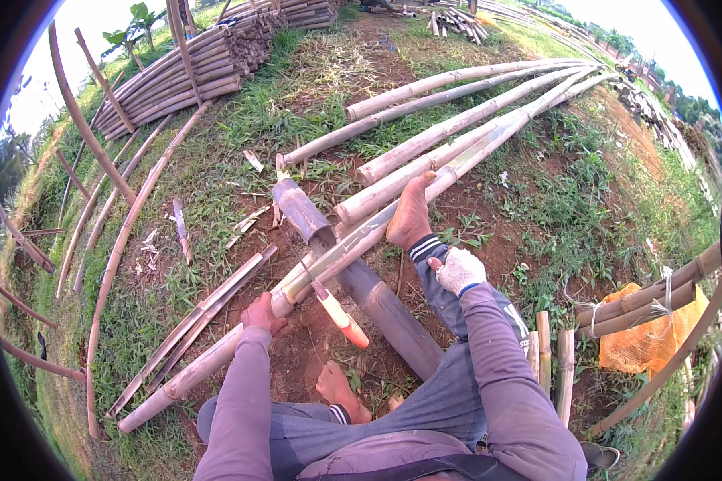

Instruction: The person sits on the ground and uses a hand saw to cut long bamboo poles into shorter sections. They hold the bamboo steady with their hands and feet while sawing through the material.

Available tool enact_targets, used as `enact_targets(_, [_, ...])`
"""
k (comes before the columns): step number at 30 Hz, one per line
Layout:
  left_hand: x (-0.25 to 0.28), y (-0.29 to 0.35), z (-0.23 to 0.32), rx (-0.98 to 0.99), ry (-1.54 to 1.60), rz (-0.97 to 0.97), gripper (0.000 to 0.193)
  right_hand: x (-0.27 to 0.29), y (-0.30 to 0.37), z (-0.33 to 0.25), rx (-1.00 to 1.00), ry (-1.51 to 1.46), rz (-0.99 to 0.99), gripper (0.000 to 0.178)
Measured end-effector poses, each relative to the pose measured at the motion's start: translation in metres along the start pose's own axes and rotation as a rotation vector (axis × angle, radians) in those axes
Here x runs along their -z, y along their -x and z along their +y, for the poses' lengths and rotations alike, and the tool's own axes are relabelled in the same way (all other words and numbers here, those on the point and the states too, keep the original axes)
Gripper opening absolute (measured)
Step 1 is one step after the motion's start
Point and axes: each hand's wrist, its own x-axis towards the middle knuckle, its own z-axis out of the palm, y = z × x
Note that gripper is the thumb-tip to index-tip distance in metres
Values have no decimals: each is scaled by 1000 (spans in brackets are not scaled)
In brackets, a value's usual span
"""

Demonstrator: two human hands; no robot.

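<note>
My left hand (263, 314) is bare and grips a long pale bamboo pole (217, 353) that runs from lower left to upper right. A knife with an orange handle (342, 317) is stuck into this pole just right of that hand, and no hand holds it. The pole lies across a thick dark bamboo log (377, 301). My bare right foot (411, 212) presses on the pole farther up. My right hand (460, 270), in a white glove, is curled into a fist above my raised knee, with nothing visible in it. My left foot (337, 389) rests on the soil.
Several long bamboo poles (457, 120) lie on the grass ahead. Split strips (192, 321) lie to the left, and stacked bamboo (184, 72) sits at upper left. An orange mesh sack (646, 341) and tied poles are at the right. Short cut pieces (549, 353) stand beside my right leg.
</note>
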Motion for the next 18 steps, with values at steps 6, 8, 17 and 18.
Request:
enact_targets(6, [1,1,1,7,7,4,70,-2,-1,0,-6,28,-2,66])
enact_targets(8, [0,1,0,12,5,2,70,-1,-1,-1,5,13,-3,67])
enact_targets(17, [2,1,2,18,-5,-3,70,-3,-3,2,12,-11,15,68])
enact_targets(18, [1,0,1,11,-7,-2,70,-4,-3,1,15,-12,21,68])
